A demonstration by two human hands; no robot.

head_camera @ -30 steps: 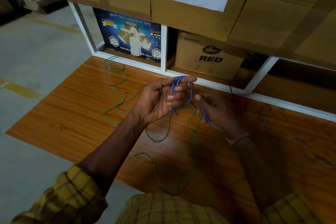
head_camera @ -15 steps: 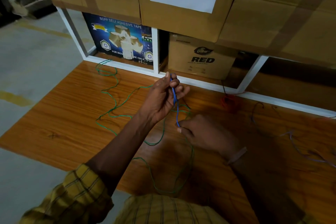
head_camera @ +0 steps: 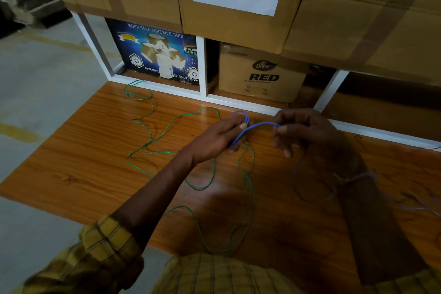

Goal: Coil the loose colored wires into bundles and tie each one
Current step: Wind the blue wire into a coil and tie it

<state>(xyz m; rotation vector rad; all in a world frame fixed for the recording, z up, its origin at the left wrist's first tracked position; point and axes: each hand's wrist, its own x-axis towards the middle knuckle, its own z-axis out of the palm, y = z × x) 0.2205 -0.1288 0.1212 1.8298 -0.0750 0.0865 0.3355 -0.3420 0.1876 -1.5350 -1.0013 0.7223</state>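
A thin blue wire (head_camera: 256,126) runs between both hands above the wooden table (head_camera: 71,164). My left hand (head_camera: 220,136) grips a small coil of it, a loop sticking out past the fingertips. My right hand (head_camera: 303,130) pinches the wire's free length a short way to the right, fingers curled. A long green wire (head_camera: 148,126) lies loose in wide loops over the table's left and middle, running under my left arm toward the near edge. More thin wire trails at the dim right side (head_camera: 415,205).
A white shelf frame (head_camera: 202,71) stands along the table's far edge, holding a blue adhesive tape box (head_camera: 155,52) and a brown carton marked RED (head_camera: 262,74). Large cardboard boxes (head_camera: 238,7) are stacked above. Grey floor lies to the left.
My right hand rose from below the left hand to its right side, pulling a length of blue wire out sideways. My left hand lowered slightly with the coil.
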